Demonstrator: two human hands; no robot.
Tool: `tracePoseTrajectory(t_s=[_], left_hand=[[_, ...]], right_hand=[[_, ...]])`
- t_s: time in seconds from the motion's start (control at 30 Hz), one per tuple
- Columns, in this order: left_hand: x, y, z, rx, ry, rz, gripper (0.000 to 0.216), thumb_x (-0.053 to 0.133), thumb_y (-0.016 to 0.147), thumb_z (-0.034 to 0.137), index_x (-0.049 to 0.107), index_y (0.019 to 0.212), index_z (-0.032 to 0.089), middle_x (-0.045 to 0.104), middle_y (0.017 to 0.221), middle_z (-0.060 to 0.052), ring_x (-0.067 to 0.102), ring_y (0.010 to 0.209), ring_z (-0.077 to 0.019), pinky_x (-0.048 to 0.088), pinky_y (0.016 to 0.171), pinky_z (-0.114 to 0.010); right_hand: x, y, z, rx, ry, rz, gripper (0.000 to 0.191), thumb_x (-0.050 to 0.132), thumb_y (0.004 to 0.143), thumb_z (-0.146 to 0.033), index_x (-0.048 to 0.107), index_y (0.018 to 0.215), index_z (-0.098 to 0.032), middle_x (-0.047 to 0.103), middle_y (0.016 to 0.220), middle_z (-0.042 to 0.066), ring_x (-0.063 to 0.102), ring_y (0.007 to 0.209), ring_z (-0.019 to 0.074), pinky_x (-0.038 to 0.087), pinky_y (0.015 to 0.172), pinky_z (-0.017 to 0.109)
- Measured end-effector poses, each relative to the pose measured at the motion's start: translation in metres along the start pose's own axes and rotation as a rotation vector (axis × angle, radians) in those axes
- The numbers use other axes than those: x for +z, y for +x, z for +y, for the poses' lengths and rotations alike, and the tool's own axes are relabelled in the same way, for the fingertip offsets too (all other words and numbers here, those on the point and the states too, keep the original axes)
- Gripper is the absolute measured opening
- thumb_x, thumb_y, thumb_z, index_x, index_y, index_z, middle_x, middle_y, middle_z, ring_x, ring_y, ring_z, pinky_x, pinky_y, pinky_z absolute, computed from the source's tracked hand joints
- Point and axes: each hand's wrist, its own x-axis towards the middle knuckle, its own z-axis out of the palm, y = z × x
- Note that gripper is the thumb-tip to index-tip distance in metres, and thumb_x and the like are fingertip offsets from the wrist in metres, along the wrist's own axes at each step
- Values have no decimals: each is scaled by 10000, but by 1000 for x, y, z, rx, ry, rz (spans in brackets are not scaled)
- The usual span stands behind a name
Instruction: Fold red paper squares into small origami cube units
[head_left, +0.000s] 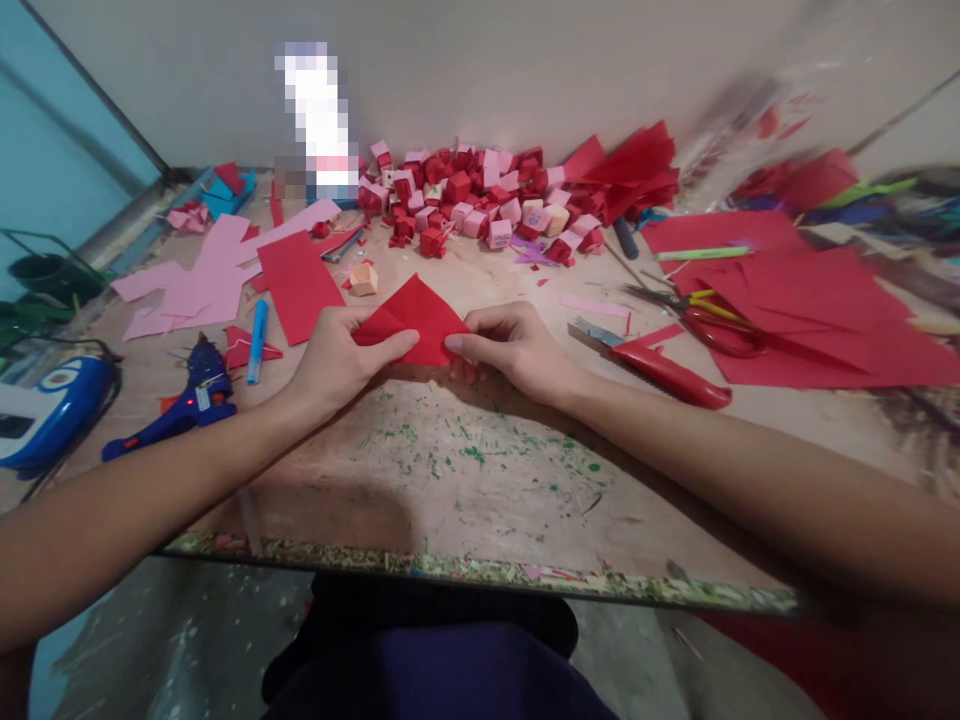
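Observation:
A folded piece of red paper (421, 318) is held up just over the table, its pointed corner facing away from me. My left hand (356, 345) pinches its left side, thumb lying on top. On the opposite side, my right hand (506, 345) grips the lower right edge between thumb and fingers. A crease runs through the paper near its tip. Behind it lies a small cream folded paper piece (364, 280). To the left is a flat red sheet (301, 285), partly behind my left hand.
Small red and pink paper pieces (465, 200) are heaped at the back. Left are pink sheets (202, 275), a blue marker (257, 342) and a blue glue gun (196, 395). Right are a red-handled cutter (667, 375), scissors (712, 320) and stacked red paper (840, 320).

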Motion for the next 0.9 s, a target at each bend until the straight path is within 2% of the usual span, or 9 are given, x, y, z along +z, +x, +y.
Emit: tracePoseTrajectory(t_s=[0.1, 0.27, 0.5, 0.7, 0.9], left_hand=[[0, 1, -4, -21, -54, -28, 279, 861, 787, 443, 808, 815, 170, 739, 705, -41, 633, 596, -156, 495, 547, -255], [0, 4, -10, -13, -114, -76, 292, 900, 770, 435, 785, 756, 167, 684, 615, -21, 587, 523, -126, 459, 490, -234], [-1, 3, -13, -48, -147, -66, 305, 920, 756, 437, 809, 798, 156, 715, 647, -34, 602, 536, -128, 501, 532, -251], [0, 2, -6, -51, -233, -36, 294, 942, 712, 387, 806, 813, 148, 775, 767, -53, 647, 595, -135, 537, 556, -243], [2, 3, -4, -70, -293, -33, 288, 953, 687, 361, 800, 802, 146, 763, 759, -44, 635, 602, -128, 534, 560, -234]], right_hand=[[0, 0, 0, 14, 0, 6, 337, 759, 925, -349, 721, 657, -149, 665, 582, 27, 544, 517, 103, 399, 523, 264], [0, 1, -2, 33, 11, 25, 355, 788, 908, -366, 738, 640, -139, 656, 547, 26, 518, 494, 95, 377, 504, 257], [-1, 0, 1, 2, 29, 13, 356, 828, 875, -387, 738, 630, -145, 684, 574, 33, 540, 501, 98, 394, 515, 253], [-3, 2, 13, 21, 375, 23, 381, 708, 944, -426, 772, 697, -144, 718, 639, 70, 592, 509, 127, 420, 493, 261], [-5, 5, 9, 35, 481, 5, 181, 753, 826, -275, 769, 729, -123, 746, 681, 84, 614, 515, 128, 485, 512, 250]])
